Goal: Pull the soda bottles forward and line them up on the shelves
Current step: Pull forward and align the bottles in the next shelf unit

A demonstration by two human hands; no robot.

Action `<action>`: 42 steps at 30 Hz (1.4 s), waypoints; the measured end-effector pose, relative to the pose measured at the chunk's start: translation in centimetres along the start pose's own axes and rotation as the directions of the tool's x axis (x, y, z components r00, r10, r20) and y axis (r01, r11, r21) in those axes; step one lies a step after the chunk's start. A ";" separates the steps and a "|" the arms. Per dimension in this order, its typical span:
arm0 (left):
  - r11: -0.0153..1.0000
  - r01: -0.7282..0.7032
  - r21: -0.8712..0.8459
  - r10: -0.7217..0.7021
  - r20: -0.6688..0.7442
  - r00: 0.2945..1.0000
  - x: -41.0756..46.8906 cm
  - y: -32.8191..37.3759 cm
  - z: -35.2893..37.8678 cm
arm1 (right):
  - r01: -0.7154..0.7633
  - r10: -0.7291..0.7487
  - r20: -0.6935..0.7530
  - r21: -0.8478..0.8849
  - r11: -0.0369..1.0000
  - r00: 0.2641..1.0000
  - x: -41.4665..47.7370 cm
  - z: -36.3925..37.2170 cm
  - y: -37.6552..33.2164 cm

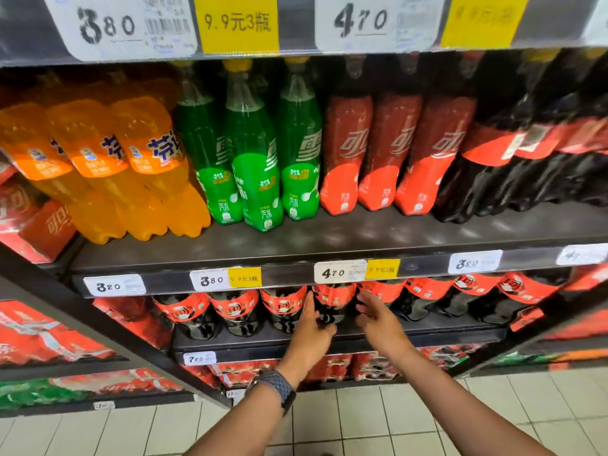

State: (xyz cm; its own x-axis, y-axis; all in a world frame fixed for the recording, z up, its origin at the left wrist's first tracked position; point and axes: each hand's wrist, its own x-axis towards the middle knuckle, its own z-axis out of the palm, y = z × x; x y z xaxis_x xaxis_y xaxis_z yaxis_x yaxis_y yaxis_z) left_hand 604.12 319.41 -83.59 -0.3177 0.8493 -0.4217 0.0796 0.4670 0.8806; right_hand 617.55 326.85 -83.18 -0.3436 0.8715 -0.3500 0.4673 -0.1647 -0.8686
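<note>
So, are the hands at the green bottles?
No, left hand and right hand flank a cola bottle one shelf below the green bottles.

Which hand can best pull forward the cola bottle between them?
Probably left: the left hand already curls round the cola bottle, thumb in front, while the right hand is open beside it.
</note>
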 end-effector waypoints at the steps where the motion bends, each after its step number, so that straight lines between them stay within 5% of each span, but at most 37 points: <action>1: 0.999 -0.033 -0.014 0.033 -0.014 0.999 0.4 0.7 0.3 | -0.006 0.005 0.026 0.026 1.000 1.000 -0.1 -0.3 -0.4; 8: 0.996 -0.038 -0.082 0.037 -0.007 0.999 -0.1 1.6 2.1 | -0.113 0.110 0.026 0.180 0.977 0.994 -0.6 -1.5 0.7; 13: 0.999 -0.001 0.036 0.001 -0.012 1.000 -1.2 -0.7 1.0 | -0.197 0.191 0.050 0.271 0.942 0.980 -0.6 -1.5 2.9; 17: 0.999 -0.034 0.010 0.035 -0.096 0.995 0.0 0.1 0.3 | -0.186 0.157 0.112 0.344 0.920 0.981 -0.2 -1.0 2.9; 23: 0.996 -0.012 -0.093 0.013 0.010 1.000 -0.6 0.8 2.0 | -0.153 0.045 0.232 0.474 0.867 0.972 0.3 0.3 0.9; 27: 1.000 0.008 0.021 -0.010 0.100 0.995 -2.1 -1.4 2.5 | -0.135 0.035 0.225 0.446 0.885 0.974 1.3 -0.1 0.8; 34: 0.991 0.010 -0.136 -0.016 -0.044 0.999 -0.7 0.3 0.5 | -0.161 0.097 0.163 0.447 0.880 0.982 1.0 -0.5 2.3; 42: 0.998 0.054 0.014 -0.054 0.053 0.997 -2.0 -0.1 0.9 | -0.185 0.063 0.248 0.507 0.842 0.967 1.7 0.8 1.0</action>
State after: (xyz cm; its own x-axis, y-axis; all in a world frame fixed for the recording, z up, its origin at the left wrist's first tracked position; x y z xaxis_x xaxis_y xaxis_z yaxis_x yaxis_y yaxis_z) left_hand 605.63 317.92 -83.08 -0.2707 0.8346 -0.4798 0.0761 0.5154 0.8535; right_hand 616.77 327.77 -84.91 -0.5048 0.7173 -0.4802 0.0444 -0.5340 -0.8443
